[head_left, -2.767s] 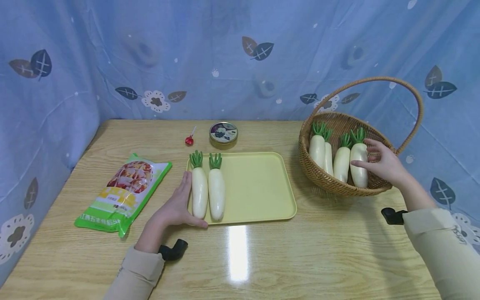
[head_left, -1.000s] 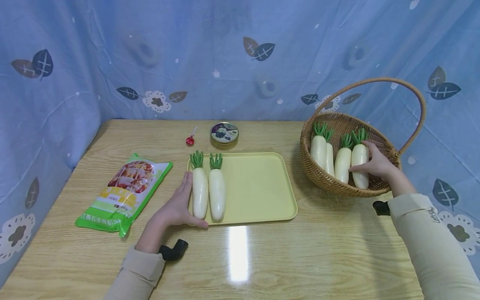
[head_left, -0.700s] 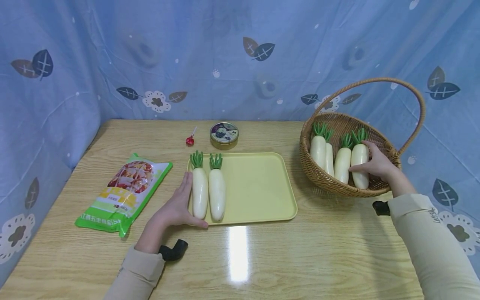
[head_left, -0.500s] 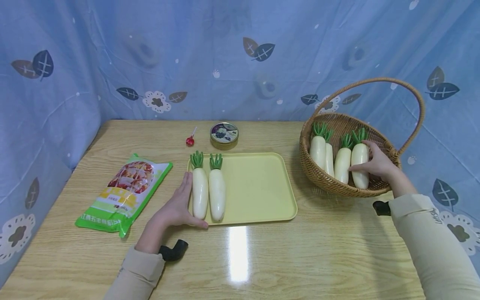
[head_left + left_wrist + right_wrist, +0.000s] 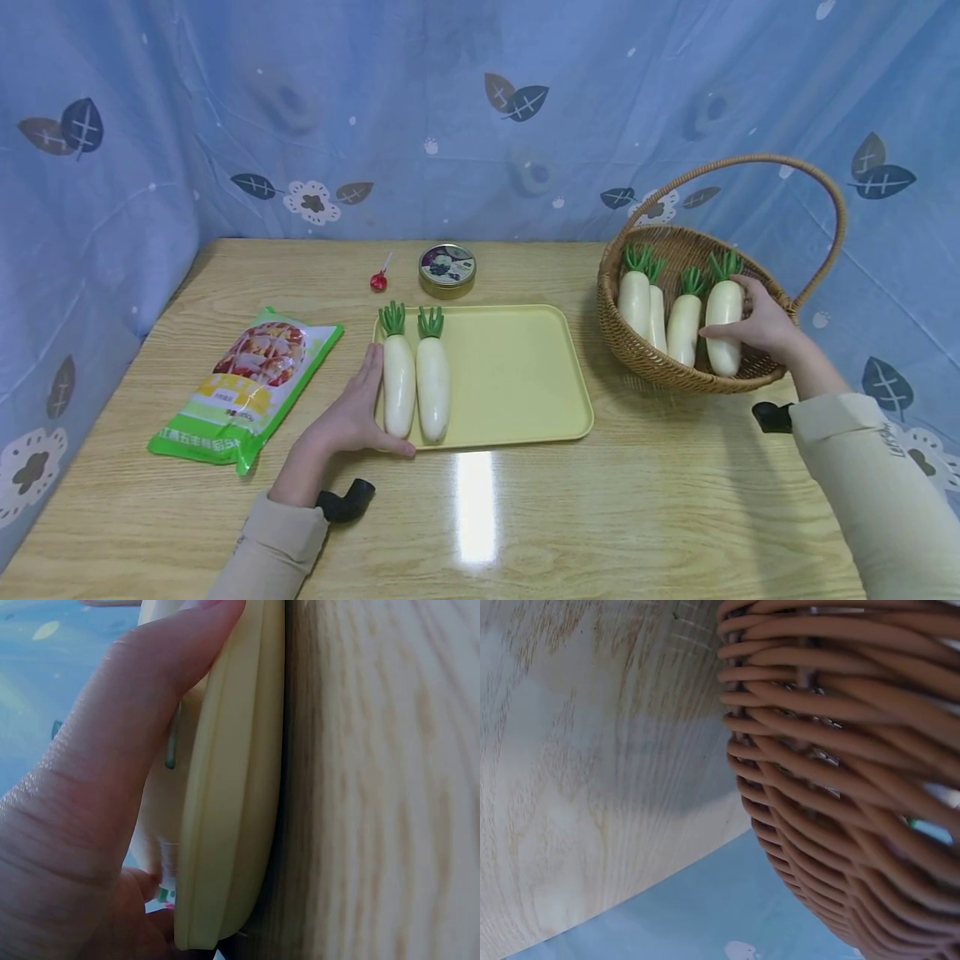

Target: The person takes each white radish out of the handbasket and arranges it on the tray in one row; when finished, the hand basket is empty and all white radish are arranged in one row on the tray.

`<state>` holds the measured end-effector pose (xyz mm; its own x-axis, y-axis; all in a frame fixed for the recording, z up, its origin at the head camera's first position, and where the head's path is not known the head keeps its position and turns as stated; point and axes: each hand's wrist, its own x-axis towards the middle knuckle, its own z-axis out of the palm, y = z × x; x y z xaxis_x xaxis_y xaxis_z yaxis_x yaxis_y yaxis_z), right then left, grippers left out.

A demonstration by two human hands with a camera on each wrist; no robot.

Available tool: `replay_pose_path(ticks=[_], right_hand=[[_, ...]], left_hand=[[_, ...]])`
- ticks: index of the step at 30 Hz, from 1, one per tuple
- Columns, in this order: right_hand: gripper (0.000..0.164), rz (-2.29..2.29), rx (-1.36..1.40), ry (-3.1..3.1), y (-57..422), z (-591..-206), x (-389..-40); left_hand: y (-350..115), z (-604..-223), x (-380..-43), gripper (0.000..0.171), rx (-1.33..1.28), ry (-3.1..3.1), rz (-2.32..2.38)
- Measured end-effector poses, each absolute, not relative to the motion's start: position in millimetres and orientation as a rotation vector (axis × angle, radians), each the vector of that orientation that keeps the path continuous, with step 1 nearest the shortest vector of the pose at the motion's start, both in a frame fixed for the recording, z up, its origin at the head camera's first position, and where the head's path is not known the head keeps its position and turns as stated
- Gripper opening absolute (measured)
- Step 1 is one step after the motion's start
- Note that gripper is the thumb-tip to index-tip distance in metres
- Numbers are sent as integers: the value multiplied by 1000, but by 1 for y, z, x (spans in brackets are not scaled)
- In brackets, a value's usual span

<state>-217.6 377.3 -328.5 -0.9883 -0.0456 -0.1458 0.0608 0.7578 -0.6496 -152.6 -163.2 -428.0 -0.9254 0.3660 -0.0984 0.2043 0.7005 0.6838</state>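
Note:
My right hand [image 5: 765, 321] grips a white radish [image 5: 723, 325] with green leaf stubs, thumb on its left side and fingers on its right. This radish is inside the wicker basket [image 5: 660, 367], beside several others such as the neighbouring radish [image 5: 682, 329]. In the right wrist view the basket's woven wall [image 5: 840, 765] fills the right side, and the hand is out of sight. My left hand [image 5: 352, 421] spans the left front corner of the yellow tray [image 5: 517, 375], fingers straight along its side, thumb [image 5: 112, 727] at the rim. Two radishes [image 5: 432, 387] lie side by side on the tray.
A green food packet [image 5: 247, 387] lies left of the tray. Behind the tray are a red lollipop [image 5: 378, 281] and a round tin [image 5: 447, 271]. The basket's tall handle [image 5: 750, 158] arches over its opening. A blue patterned curtain [image 5: 420, 100] surrounds the wooden table [image 5: 600, 517].
My right hand came into the basket and closed round the rightmost radish. Since half a second ago that radish has shifted slightly right and up with the hand. My left hand stays at the tray.

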Motion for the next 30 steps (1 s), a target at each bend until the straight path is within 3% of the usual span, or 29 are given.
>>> replay_pose_path(ticks=[30], right_hand=[[107, -1165, 57, 2859, 348, -289, -201]], left_hand=[[-164, -427, -151, 148, 489, 2695, 1028]])
